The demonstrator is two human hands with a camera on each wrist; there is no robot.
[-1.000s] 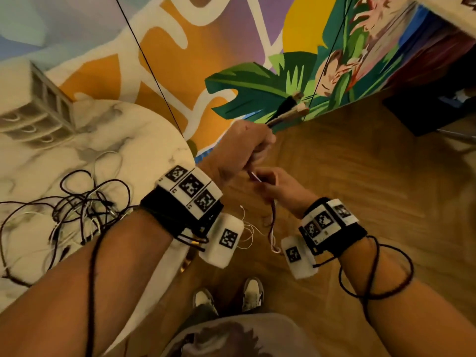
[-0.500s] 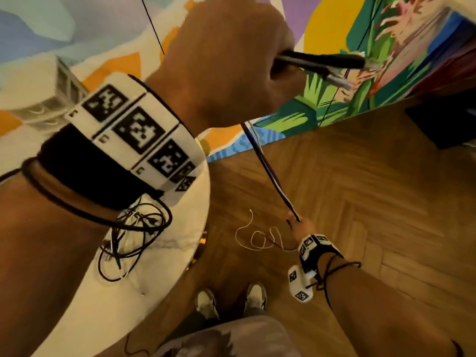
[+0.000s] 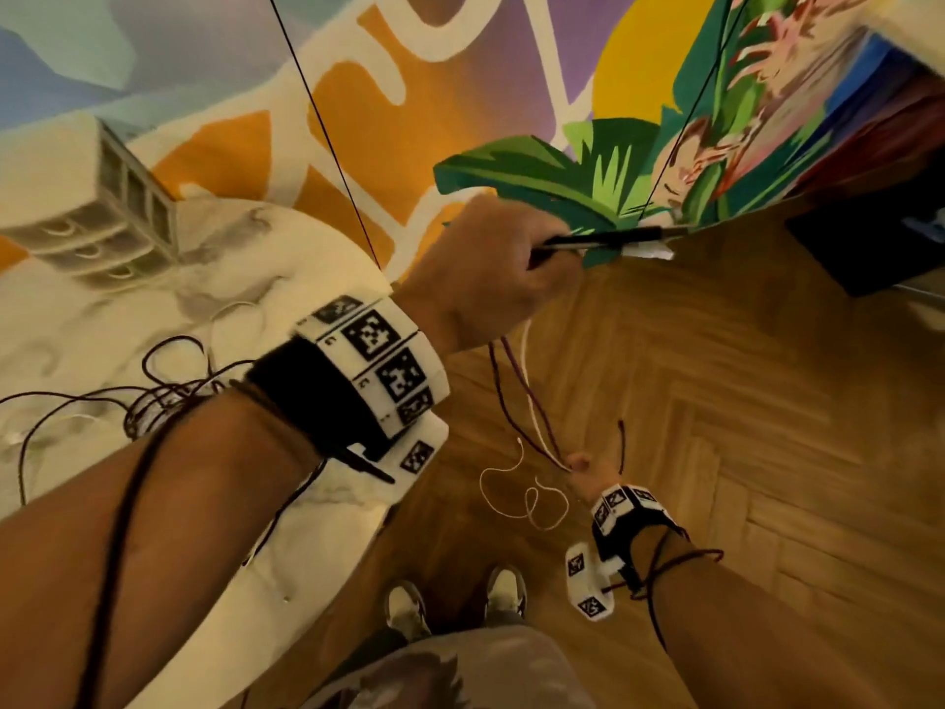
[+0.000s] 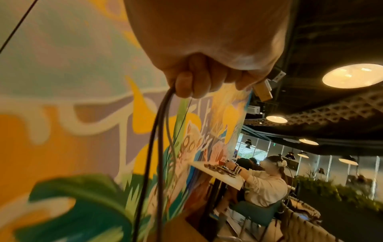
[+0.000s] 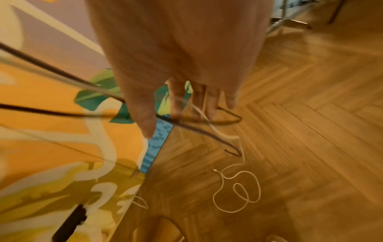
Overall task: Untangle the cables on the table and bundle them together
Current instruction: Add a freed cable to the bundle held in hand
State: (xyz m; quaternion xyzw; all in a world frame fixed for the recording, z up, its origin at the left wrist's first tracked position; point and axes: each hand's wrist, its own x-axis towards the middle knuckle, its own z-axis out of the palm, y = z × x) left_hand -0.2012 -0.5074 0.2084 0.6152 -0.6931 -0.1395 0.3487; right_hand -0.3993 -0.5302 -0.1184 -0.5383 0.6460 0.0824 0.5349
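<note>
Running limp and light between both hands, the cables (image 3: pixel 516 396) are clenched near their plugs (image 4: pixel 267 85) by the left hand (image 3: pixel 491 273). Lower, they are pinched by the right hand (image 3: pixel 580 460); the tangle (image 3: pixel 153 401) is left on the table (image 3: pixel 76 324).

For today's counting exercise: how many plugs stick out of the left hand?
2: a pale plug and a grey plug, side by side beyond the left hand; more may be hidden.
</note>
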